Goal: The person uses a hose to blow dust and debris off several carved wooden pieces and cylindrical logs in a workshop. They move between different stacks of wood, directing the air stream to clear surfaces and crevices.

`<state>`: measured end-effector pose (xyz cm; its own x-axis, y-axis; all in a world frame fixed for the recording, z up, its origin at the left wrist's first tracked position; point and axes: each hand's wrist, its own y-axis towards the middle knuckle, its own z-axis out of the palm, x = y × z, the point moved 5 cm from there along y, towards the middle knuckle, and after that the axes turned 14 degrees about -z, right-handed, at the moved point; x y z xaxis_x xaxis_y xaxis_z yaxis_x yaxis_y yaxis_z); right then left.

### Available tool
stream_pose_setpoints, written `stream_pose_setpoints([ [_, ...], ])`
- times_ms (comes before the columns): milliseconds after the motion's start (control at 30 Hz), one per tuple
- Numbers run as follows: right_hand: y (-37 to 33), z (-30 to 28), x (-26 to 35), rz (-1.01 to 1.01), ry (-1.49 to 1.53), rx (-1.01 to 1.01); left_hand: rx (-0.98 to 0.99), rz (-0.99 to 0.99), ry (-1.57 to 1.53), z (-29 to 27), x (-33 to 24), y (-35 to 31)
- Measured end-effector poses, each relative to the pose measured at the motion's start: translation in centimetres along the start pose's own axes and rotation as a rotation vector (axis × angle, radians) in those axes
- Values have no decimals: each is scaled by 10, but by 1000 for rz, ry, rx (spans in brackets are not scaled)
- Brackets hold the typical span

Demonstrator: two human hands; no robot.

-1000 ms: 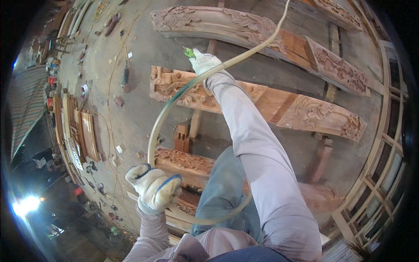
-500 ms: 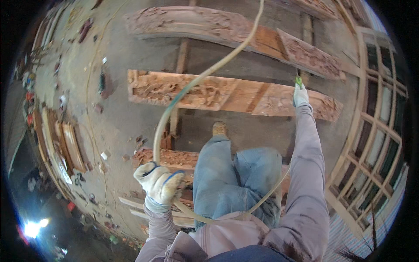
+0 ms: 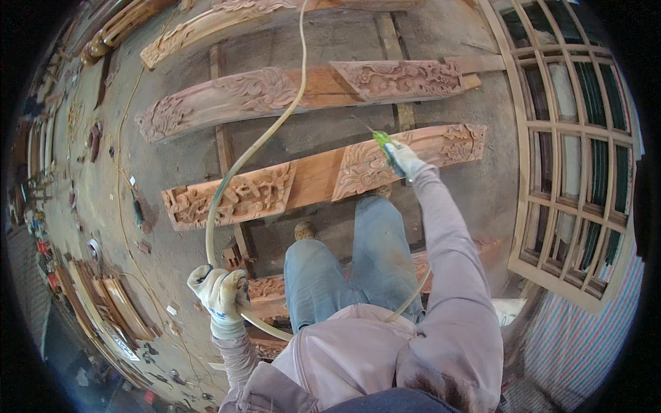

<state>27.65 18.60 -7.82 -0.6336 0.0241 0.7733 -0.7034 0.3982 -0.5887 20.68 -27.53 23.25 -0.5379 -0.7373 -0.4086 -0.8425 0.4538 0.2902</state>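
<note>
My left hand (image 3: pixel 224 296), in a white work glove, is closed around a pale yellow hose (image 3: pixel 237 168). The hose rises in a curve from the fist, crosses over the boards and leaves at the top. My right hand (image 3: pixel 410 162), gloved too, grips a green air blow gun (image 3: pixel 383 141) with a thin nozzle pointing up and left. It hangs over the right carved section of a reddish wooden board (image 3: pixel 317 186); whether the hand touches the wood I cannot tell. A second carved board (image 3: pixel 317 86) lies beyond it.
Another carved board (image 3: pixel 206 31) is farther off, and one (image 3: pixel 265 288) lies partly hidden beneath my legs. Wooden bearers (image 3: pixel 226 151) run under the boards. At right stands a lattice frame (image 3: pixel 527 158) beside a striped sheet (image 3: pixel 578 344). Wood strips (image 3: pixel 103 303) lie at left.
My view has turned and shifted, so the boards slant differently. The right hand with the blow gun has come leftward from near the board's right end. The left hand still holds the hose.
</note>
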Motion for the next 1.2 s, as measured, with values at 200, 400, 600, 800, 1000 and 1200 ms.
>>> stream_pose_setpoints([
  [200, 90, -166, -90, -74, -421, -434, 67, -2, 111, 66, -93, 35],
  [400, 102, -346, -104, 31, -516, -835, 110, 14, 142, 118, -173, 68],
  [600, 149, -255, -35, -188, -558, -326, 68, -22, 96, 110, -202, 89],
  [800, 128, 10, 59, -379, -871, 219, 43, -13, 21, 71, -169, 87],
  [1000, 68, 254, 131, -199, -637, 669, -14, 60, -138, 14, -76, 75],
  [1200, 41, 481, 230, -800, -888, 554, -33, 86, -202, -47, 25, 47],
])
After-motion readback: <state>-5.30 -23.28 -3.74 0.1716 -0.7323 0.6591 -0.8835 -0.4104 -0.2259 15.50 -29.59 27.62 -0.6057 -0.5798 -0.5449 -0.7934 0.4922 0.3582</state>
